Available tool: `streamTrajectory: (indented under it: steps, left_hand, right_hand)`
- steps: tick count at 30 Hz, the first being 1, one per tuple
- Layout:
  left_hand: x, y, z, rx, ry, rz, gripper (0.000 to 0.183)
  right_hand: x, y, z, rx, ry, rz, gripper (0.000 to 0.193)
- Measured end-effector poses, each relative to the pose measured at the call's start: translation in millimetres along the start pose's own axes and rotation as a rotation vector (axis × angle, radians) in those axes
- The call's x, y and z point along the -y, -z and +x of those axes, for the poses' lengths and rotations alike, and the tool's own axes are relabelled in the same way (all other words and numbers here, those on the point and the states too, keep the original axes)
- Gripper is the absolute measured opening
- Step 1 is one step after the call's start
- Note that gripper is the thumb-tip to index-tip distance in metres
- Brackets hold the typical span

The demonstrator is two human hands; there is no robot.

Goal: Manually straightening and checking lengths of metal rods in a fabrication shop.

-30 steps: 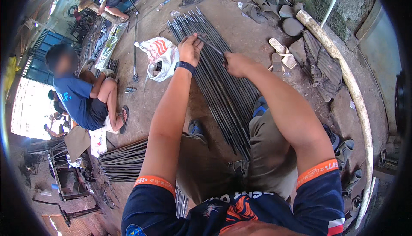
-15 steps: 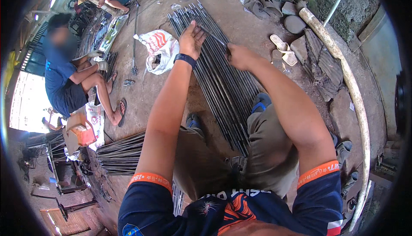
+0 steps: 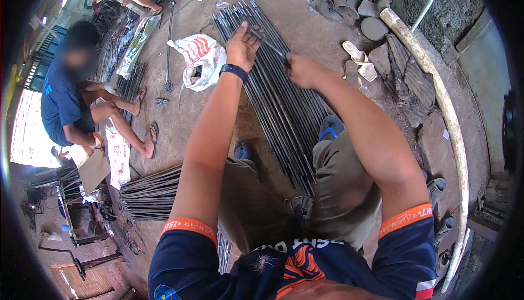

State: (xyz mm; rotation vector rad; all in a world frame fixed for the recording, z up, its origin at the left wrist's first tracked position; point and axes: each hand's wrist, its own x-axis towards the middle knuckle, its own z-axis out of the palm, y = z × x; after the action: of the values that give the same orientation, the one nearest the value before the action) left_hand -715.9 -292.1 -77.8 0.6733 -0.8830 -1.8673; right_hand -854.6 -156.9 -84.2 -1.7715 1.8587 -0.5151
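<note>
A thin, grey metal rod slants between my two hands, above a long bundle of dark metal rods lying on the ground. My left hand, palm turned up and fingers curled, has the rod's far end at its thumb and fingertips. Closed round the near end is my right hand, its fingers mostly hidden behind its back. The bundle runs from between my feet away to the far side, its rods lying side by side.
A white sack stands left of the bundle. More rods lie at the lower left. A co-worker sits at the left. Sandals, flat stones and a long pale pole line the right side.
The co-worker has leaned back and brought a hand down to the cardboard by their seat, which has shifted. My hands stay almost in place with the rod.
</note>
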Motion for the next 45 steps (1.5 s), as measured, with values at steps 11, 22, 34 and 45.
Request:
streamTrajectory:
  steps: [11, 22, 34, 45]
  left_hand:
    - [-5.0, -2.0, -0.5, -0.004, 0.092, -0.024, 0.015]
    - [-1.1, 0.0, -2.9, -0.026, 0.142, 0.015, 0.03]
    - [14.8, 32.0, 3.7, -0.23, 0.205, 0.12, 0.06]
    - [20.2, 7.7, -4.8, -0.115, 0.161, 0.182, 0.059]
  right_hand:
    - [-6.2, -4.5, 5.2, -0.006, 0.059, 0.012, 0.031]
    - [2.8, 2.5, -2.0, 0.012, 0.006, 0.016, 0.032]
    - [2.0, 2.9, -3.6, -0.002, 0.012, 0.051, 0.028]
    - [-9.9, 3.2, -3.1, 0.004, -0.005, 0.031, 0.034]
